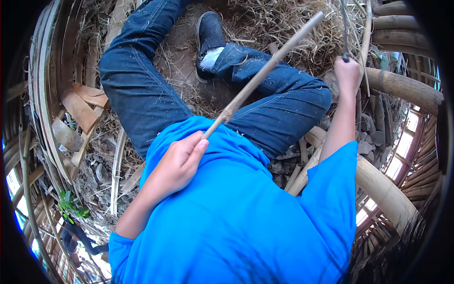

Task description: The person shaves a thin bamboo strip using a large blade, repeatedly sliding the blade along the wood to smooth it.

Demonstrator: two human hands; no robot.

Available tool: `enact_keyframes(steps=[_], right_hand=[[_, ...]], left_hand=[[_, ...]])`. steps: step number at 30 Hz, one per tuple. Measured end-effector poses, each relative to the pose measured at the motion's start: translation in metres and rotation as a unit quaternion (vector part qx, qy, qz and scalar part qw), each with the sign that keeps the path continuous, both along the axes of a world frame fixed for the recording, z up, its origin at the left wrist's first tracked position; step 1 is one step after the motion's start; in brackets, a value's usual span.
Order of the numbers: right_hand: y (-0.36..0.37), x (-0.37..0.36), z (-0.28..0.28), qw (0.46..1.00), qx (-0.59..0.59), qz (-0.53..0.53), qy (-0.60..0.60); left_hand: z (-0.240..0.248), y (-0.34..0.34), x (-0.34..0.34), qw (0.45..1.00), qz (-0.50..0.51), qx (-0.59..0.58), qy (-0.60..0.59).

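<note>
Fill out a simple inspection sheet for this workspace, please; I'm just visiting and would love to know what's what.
Surface: brown ground, strewn with dry, straw-like shavings.
Job's things: a long pale stick, slanting over the seated person's legs; a thin dark tool, its exact kind unclear.
Clutter: flat brown pieces at the left; thick pale poles at the right.
Hands: left hand closed around the stick's near end; right hand closed around the tool's dark handle.
Cables: nothing seen.
Surroundings: slatted structure at the right, with bright light through its gaps; green leaves at the lower left.
</note>
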State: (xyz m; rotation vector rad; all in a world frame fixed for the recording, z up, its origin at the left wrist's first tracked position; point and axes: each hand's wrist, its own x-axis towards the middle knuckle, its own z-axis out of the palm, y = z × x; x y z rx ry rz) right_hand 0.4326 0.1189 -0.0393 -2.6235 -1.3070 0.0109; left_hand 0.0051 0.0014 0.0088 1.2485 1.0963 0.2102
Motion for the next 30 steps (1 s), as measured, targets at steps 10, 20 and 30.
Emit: enact_keyframes(steps=[10, 20, 30], right_hand=[[-0.062, -0.135, 0.018, 0.96, 0.045, 0.189, 0.2], [-0.08, -0.192, 0.022, 0.912, -0.203, 0.28, 0.22], [-0.07, -0.184, 0.01, 0.948, -0.133, 0.248, 0.152]], left_hand=[[-0.023, 0.014, -0.006, 0.886, 0.09, -0.408, -0.198], [-0.008, 0.001, 0.011, 0.998, 0.049, 0.009, 0.025], [-0.001, 0.008, 0.011, 0.993, 0.072, 0.045, 0.084]])
